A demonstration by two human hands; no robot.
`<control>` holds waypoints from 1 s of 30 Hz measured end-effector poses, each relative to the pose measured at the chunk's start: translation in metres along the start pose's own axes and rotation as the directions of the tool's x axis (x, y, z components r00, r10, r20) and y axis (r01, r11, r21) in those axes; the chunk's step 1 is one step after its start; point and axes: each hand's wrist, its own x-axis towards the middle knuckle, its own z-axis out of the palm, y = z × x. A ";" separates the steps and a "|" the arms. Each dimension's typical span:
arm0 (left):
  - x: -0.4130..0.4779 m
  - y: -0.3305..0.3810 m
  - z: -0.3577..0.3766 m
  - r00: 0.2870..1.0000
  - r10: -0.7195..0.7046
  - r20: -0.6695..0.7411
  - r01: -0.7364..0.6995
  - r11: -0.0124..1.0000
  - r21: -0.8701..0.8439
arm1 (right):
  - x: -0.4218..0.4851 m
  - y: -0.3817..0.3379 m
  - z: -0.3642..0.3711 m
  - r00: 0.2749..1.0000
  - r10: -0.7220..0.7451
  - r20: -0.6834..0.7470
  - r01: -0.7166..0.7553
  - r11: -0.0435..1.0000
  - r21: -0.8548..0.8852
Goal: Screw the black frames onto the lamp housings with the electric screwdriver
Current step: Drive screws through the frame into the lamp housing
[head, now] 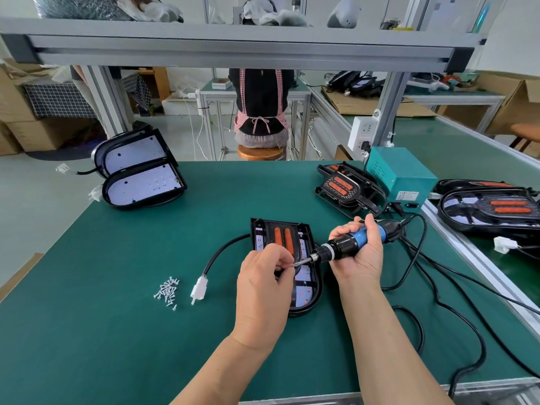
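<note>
A lamp housing (306,287) with a black frame (271,229) and two orange strips lies flat on the green mat, centre. My right hand (361,252) grips the blue-and-black electric screwdriver (344,245), held nearly level with its bit pointing left. My left hand (263,285) pinches a small screw at the bit's tip, just above the housing. A pile of several loose screws (168,290) lies to the left. The housing's black cable ends in a white connector (198,289).
Two stacked lamp housings (140,171) stand at the far left. More housings with frames lie at the back right (342,185) and on the conveyor at right (491,209). A teal power box (400,173) sits behind. Black cords (455,323) loop over the mat at right.
</note>
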 end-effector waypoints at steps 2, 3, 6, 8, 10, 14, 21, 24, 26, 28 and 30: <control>0.000 0.000 0.000 1.000 -0.020 0.002 0.020 1.000 -0.025 | -0.001 0.000 0.000 1.000 -0.004 0.006 0.004 1.000 0.001; 0.000 0.000 0.000 1.000 -0.030 0.002 0.030 0.999 -0.033 | -0.001 0.000 0.000 1.000 -0.009 0.008 0.009 1.000 -0.002; 0.001 0.000 0.000 0.999 -0.051 0.001 0.051 0.998 -0.047 | -0.001 -0.001 0.000 1.000 -0.016 0.007 0.016 1.000 -0.003; 0.001 0.000 0.001 0.998 -0.056 0.002 0.056 0.997 -0.050 | -0.001 -0.001 0.000 1.000 -0.011 0.007 0.011 1.000 0.001; 0.000 0.000 0.001 0.998 -0.055 0.000 0.055 0.997 -0.052 | -0.002 -0.001 0.000 1.000 -0.009 0.006 0.009 1.000 -0.001; 0.000 -0.002 0.001 1.000 -0.003 -0.010 0.003 1.000 -0.019 | -0.002 0.000 -0.001 1.000 -0.013 -0.003 0.013 1.000 -0.013; -0.003 -0.006 0.004 0.989 0.143 -0.038 -0.140 0.988 0.065 | -0.002 0.001 0.001 1.000 -0.018 -0.018 0.018 1.000 -0.013; -0.004 -0.006 0.006 0.987 0.154 -0.057 -0.151 0.987 0.053 | -0.002 0.001 0.002 1.000 -0.019 -0.014 0.018 1.000 -0.011; -0.003 -0.006 0.007 0.983 0.174 -0.064 -0.170 0.983 0.065 | -0.002 0.001 0.002 1.000 -0.017 -0.016 0.017 1.000 -0.015; -0.003 -0.006 0.008 0.979 0.193 -0.067 -0.187 0.979 0.076 | -0.003 0.002 0.001 1.000 -0.020 -0.019 0.019 1.000 -0.018; -0.003 -0.007 0.008 0.978 0.196 -0.065 -0.191 0.978 0.078 | -0.002 0.002 0.001 1.000 -0.022 -0.017 0.022 0.999 -0.027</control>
